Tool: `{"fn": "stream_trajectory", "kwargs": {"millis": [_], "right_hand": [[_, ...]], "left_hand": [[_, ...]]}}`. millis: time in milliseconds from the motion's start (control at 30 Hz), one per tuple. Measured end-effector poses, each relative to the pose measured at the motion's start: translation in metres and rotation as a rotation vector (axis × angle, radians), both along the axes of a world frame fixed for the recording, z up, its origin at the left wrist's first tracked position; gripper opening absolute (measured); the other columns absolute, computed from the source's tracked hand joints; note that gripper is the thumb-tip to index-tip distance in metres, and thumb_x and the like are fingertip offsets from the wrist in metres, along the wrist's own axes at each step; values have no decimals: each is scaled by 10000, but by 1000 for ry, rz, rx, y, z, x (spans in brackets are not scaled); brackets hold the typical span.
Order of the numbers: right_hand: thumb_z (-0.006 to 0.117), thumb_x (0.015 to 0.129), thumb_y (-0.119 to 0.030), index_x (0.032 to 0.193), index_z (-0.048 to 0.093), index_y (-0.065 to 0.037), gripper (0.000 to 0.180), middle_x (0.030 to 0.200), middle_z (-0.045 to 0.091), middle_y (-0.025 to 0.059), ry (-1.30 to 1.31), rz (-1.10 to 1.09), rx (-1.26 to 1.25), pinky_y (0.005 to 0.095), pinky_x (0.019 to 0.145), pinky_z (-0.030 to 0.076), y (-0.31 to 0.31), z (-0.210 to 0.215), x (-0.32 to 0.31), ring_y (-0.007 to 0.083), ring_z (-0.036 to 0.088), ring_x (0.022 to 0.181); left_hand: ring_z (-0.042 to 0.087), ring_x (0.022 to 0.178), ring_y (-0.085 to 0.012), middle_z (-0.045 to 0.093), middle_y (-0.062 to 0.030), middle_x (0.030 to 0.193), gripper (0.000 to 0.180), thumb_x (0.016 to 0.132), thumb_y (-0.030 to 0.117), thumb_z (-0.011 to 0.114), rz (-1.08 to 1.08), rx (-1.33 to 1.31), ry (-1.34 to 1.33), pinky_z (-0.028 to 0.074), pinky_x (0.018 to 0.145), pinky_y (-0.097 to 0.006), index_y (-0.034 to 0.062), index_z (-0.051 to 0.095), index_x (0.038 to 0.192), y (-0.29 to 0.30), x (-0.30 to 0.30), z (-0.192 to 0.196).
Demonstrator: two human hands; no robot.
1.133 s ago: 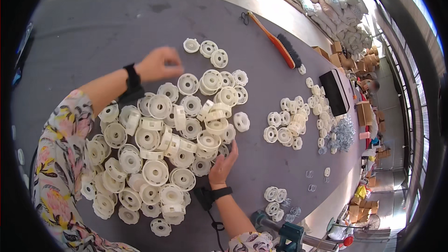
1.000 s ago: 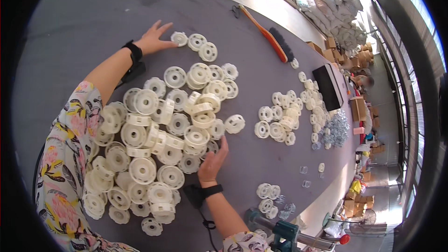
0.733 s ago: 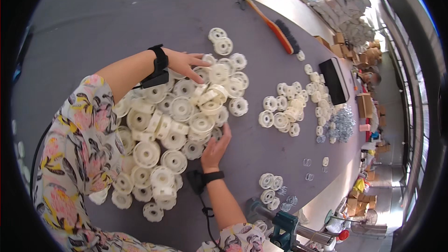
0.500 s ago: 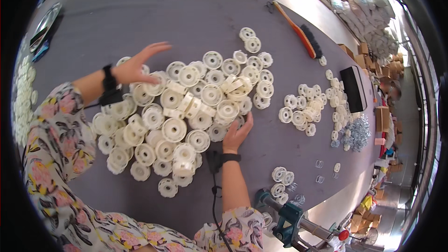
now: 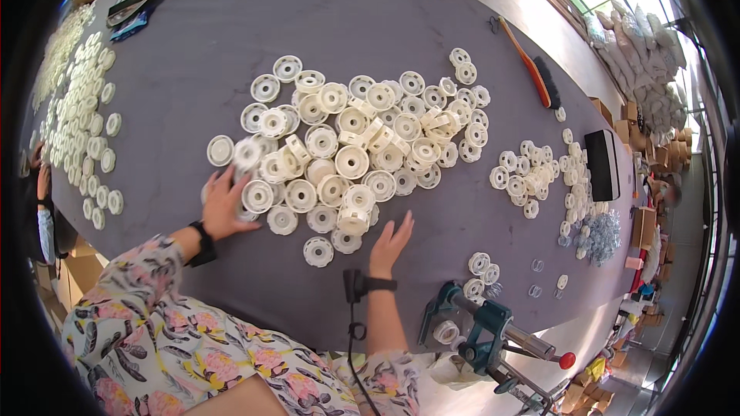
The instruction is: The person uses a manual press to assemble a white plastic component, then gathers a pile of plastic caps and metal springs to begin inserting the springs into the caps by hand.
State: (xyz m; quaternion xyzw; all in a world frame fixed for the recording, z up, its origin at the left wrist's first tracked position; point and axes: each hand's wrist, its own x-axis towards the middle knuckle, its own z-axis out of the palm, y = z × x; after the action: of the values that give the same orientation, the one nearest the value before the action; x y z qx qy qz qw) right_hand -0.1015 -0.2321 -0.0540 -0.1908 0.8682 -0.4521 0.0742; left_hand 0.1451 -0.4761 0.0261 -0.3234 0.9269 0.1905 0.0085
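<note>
A big heap of cream plastic spools lies spread on the grey table. My left hand rests flat at the heap's near-left edge, fingers spread and touching a spool there. My right hand lies flat and open on the table at the heap's near edge, just right of a lone spool. Neither hand holds anything.
A smaller group of spools lies to the right, beside a black box. A brush with an orange handle lies farther back. More spools line the far left. A teal press tool is clamped at the near edge.
My left hand has swept from the heap's far side round to its near-left edge. The heap has spread out wider. My right hand stayed at the near edge.
</note>
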Motion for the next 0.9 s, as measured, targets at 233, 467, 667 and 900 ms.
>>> {"fn": "stream_trajectory", "kwargs": {"millis": [233, 467, 667, 900], "right_hand": [[460, 890, -253, 1321, 354, -10, 506, 1386, 346, 169, 172, -203, 474, 564, 1044, 144, 65, -1, 44, 380, 248, 1306], [548, 824, -330, 1288, 417, -90, 539, 1350, 389, 136, 312, -185, 709, 546, 1045, 184, 48, 0, 51, 339, 276, 1302], [552, 819, -347, 1275, 438, -100, 531, 1336, 403, 132, 307, -243, 658, 543, 1041, 194, 57, 4, 45, 325, 291, 1292], [564, 809, -359, 1297, 414, -106, 570, 1350, 373, 130, 273, -218, 665, 548, 1038, 189, 55, 3, 44, 332, 290, 1288]], "left_hand": [[233, 1309, -376, 330, -190, 1361, 936, 565, 542, 748, -235, 112, 117, 90, 1067, -560, 80, 396, 1299, -6, -53, 11], [274, 1308, -350, 316, -225, 1393, 595, 839, 242, 557, 409, -197, 307, 216, 1069, -415, 29, 341, 1351, -169, 69, -102], [105, 1374, -322, 169, -174, 1472, 671, 838, 259, 554, 114, 175, 331, 75, 1095, -458, 115, 241, 1415, -116, -41, -107], [471, 1082, -267, 474, -148, 1147, 400, 806, 197, 601, 147, 356, 189, 379, 922, -370, 57, 511, 1169, -158, -69, -72]]}}
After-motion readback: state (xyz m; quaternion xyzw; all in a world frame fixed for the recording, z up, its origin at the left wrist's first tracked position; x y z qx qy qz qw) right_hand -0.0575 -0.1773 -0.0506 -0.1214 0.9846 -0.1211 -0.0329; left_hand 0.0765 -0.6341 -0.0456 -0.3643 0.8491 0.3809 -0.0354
